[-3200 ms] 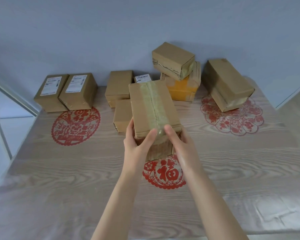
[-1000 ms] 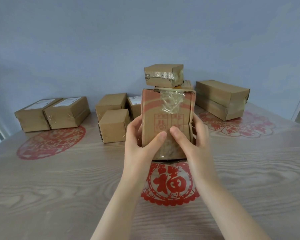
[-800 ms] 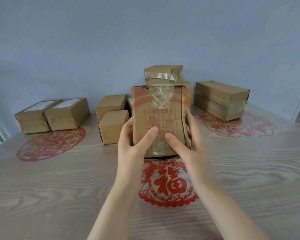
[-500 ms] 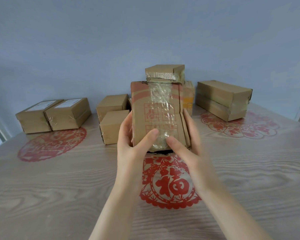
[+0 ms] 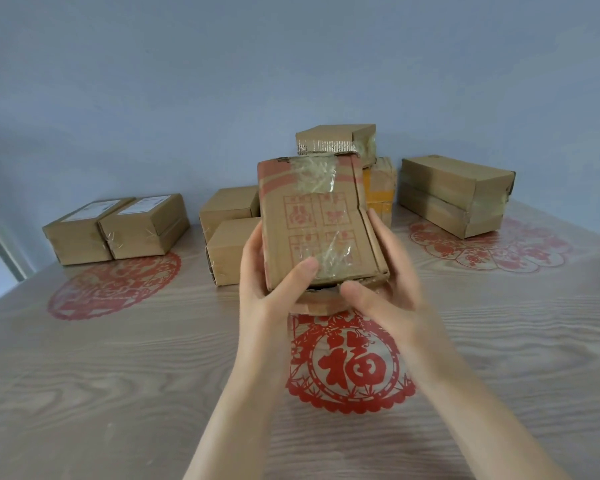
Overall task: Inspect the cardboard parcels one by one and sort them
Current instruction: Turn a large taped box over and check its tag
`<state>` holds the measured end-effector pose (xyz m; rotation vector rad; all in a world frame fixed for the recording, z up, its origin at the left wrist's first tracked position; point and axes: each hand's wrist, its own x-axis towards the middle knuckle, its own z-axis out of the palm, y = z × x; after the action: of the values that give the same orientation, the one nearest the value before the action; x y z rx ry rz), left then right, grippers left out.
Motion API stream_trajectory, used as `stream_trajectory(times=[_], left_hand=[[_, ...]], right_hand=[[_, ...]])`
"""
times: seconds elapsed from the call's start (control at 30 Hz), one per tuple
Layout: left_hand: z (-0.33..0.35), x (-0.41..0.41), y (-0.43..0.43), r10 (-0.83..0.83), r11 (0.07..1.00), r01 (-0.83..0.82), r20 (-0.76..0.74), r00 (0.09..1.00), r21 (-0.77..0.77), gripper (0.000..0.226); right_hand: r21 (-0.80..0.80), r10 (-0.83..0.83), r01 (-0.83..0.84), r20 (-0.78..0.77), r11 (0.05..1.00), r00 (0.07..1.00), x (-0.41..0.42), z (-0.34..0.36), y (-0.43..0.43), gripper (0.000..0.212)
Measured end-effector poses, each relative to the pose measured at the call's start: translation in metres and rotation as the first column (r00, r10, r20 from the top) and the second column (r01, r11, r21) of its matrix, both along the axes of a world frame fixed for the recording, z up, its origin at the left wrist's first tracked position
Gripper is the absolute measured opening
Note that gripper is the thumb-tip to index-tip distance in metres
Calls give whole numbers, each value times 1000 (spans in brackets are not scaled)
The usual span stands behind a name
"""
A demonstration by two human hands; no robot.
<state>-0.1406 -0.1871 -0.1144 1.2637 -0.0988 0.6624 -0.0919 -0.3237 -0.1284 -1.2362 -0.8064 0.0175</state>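
Note:
I hold a taped cardboard parcel with red printed squares up in front of me, above the centre of the table. My left hand grips its left side, thumb lying across the taped face. My right hand grips its right side and lower corner, with the thumb under the bottom edge. The printed face is tilted towards me. Two labelled parcels sit at the back left by a red paper-cut. Two plain parcels stand behind my left hand. A stacked pile and a long parcel sit at the back right.
The wooden table carries three red paper-cut decals: one in the centre under my hands, one at the left and one at the right. A blue-grey wall runs behind the parcels.
I have tipped the parcel from lying flat to standing with its red-printed face towards me, then leaned its top back a little and drawn it slightly nearer. Both hands kept their hold.

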Motion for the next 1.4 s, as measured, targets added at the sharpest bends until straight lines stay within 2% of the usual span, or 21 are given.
stream_trajectory(times=[0.17,0.23,0.37,0.5,0.6,0.73,0.9,1.0,1.07,1.13,1.23,1.3,1.4], left_hand=[[1,0,-4,-104,990,103,2,995,97,69],[2,-1,-3,-97,989,95,12,995,111,69],[2,-1,0,-74,996,73,35,997,46,73],[2,0,-2,-116,984,113,10,993,136,79],[2,0,-5,-76,984,76,-12,997,159,83],[2,0,-6,45,993,-41,-33,998,113,73],[2,1,-5,68,984,-57,-60,996,169,66],[1,1,-7,99,987,-88,-79,992,133,60],[1,0,-5,116,989,-106,-103,988,99,63],[0,1,-3,111,989,-97,-120,987,116,75],[-2,3,-4,95,986,-76,-129,987,150,91],[-3,4,-6,108,985,-88,-131,985,152,91],[-4,4,-4,136,988,-124,-136,981,96,81]], right_hand=[[89,-102,105,-37,990,994,2,4,-1,68],[67,-84,86,-23,994,996,1,3,-2,70],[-39,-78,80,34,996,996,2,-1,0,88],[56,-153,155,-39,986,987,2,2,0,80],[81,-158,163,-71,983,985,3,2,-4,83],[-5,-172,172,10,985,985,2,2,-4,85],[51,-227,228,-25,972,974,1,6,-5,75],[16,-209,209,0,978,978,0,7,-6,76],[-8,-204,204,18,979,979,0,5,-4,82],[9,-233,233,19,972,972,0,5,-3,82],[75,-261,264,-46,962,964,0,7,-5,78],[61,-252,255,-53,965,966,2,6,-6,78],[-46,-265,266,41,963,964,3,4,-5,85]])
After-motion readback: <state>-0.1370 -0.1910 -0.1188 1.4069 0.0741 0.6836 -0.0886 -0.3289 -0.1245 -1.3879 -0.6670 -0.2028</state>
